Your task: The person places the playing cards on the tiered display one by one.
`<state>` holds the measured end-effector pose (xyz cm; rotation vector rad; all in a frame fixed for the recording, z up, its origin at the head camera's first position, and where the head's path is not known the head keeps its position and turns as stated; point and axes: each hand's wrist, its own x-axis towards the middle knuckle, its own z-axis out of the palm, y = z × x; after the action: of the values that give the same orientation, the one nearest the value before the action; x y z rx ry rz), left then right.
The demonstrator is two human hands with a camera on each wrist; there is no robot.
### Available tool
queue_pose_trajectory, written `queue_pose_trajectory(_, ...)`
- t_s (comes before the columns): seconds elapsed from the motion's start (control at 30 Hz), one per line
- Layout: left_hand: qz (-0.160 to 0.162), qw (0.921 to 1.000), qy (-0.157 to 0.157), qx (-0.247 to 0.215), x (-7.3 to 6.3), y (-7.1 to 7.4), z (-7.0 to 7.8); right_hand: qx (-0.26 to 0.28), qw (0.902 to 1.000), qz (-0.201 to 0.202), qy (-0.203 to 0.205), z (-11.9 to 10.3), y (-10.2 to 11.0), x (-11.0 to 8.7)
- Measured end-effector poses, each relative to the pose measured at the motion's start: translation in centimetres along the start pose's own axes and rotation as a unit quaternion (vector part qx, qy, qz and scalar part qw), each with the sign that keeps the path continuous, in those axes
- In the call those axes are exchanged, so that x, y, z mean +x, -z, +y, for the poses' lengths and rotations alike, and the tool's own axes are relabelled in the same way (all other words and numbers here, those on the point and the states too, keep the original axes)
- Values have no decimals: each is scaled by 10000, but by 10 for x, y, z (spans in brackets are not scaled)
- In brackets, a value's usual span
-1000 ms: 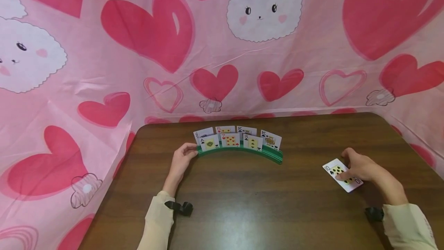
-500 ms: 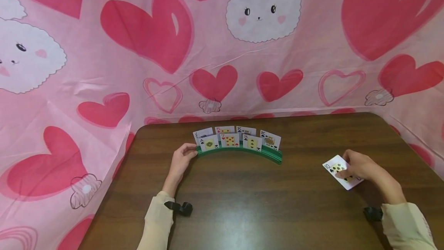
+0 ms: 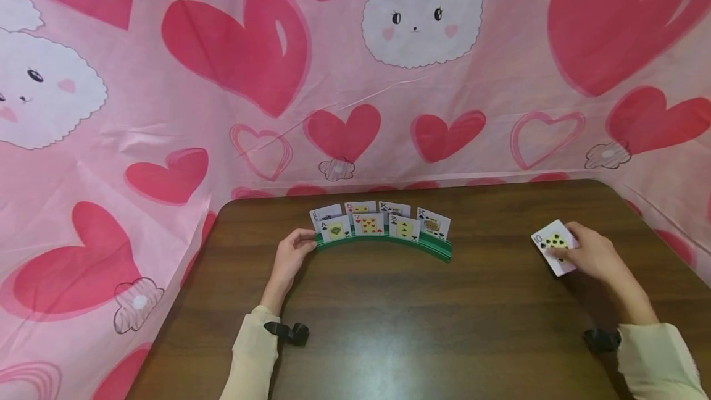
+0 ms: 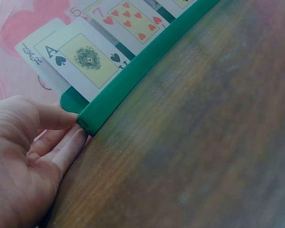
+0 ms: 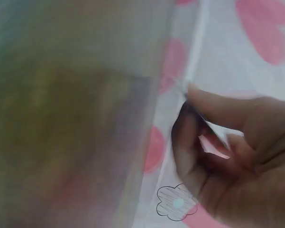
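Note:
A curved green card holder (image 3: pixel 436 250) stands toward the back of the table, with several playing cards upright in two rows. In its front row are the ace of spades (image 4: pixel 88 58), the seven of hearts (image 4: pixel 131 20) and a black three (image 3: pixel 404 228). Thumb and fingers of my left hand (image 3: pixel 291 258) pinch the left end of the holder. Off to the right, my right hand (image 3: pixel 598 256) grips a ten of spades (image 3: pixel 557 238) face up, thumb across its face. In the right wrist view the picture is blurred and the card appears nearly edge-on.
The brown wooden table (image 3: pixel 383 326) has rounded far corners. Behind and beside it hangs a pink cloth (image 3: pixel 266 54) with hearts and rabbits. Each wrist wears a black camera strap (image 3: pixel 287 333).
My right hand has moved the ten of spades away from me and slightly to the right, turning it a little. The left hand and the holder have stayed in place.

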<state>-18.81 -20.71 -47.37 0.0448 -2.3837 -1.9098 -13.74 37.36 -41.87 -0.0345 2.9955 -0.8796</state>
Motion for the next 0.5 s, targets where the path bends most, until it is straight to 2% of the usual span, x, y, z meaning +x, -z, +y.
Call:
queue_pose_trajectory(0.1, 24, 10000, -1, -21, 1, 0, 1, 1139, 9928, 353, -146, -1, 8, -3)
queue_pose_trajectory(0.17, 30, 10000, 7, -69, 1, 1, 1, 2191, 9746, 355, -313, -3, 11, -3)
queue_pose_trajectory(0.23, -15, 9999, 95, -94, -1, 1, 7, 2868, 9564, 322, -445, -5, 14, -4)
queue_pose_trajectory(0.4, -47, 9999, 141, -68, -2, 0, 6, 3740, 9243, 346, -676, -7, 15, -4)
queue_pose_trajectory(0.47, -17, 10000, 71, -62, 0, -1, 0, 4035, 9112, 380, -736, -9, 15, -4)
queue_pose_trajectory(0.5, -23, 10000, 58, -65, 0, -1, 0, 4271, 9002, 403, -757, -11, 16, -5)
